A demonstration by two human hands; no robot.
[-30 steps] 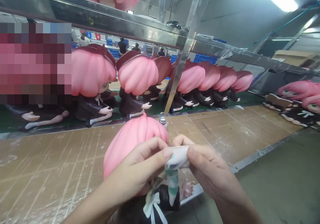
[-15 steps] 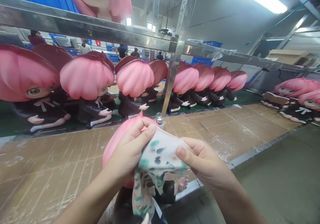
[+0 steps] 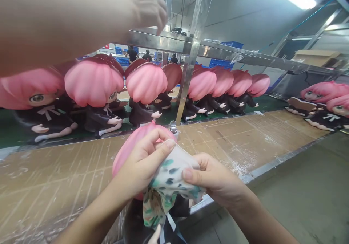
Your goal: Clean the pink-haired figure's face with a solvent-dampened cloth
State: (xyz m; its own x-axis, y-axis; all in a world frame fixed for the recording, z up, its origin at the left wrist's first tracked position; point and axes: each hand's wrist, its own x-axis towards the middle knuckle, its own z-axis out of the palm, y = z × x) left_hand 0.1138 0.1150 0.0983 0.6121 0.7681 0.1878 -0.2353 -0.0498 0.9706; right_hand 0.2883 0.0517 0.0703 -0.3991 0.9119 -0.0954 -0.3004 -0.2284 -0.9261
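Note:
Between my two hands is a white cloth [image 3: 176, 164] smeared with green, dark and reddish paint marks. My left hand [image 3: 149, 157] pinches its upper left edge between thumb and fingers. On the other side my right hand [image 3: 207, 171] grips the cloth, thumb pressed on top. Lower folds of the cloth hang down in front of a pink-haired figure [image 3: 128, 146] in black clothing, which is right behind and below my hands. Most of that figure's face is hidden by the cloth and my hands. Just beyond its head stands a small metal-topped bottle [image 3: 173, 126].
Several pink-haired figures [image 3: 94, 82] line the green surface behind the cardboard-covered bench [image 3: 218, 142]. More figures [image 3: 324, 106] sit at the far right. A metal post [image 3: 188, 62] and rail rise ahead. Another person's arm [image 3: 81, 22] reaches across the upper left. Several people are further back.
Another person's arm has come in at the upper left, over the rail and figures. My right hand has moved slightly left, and the cloth between my hands is more bunched.

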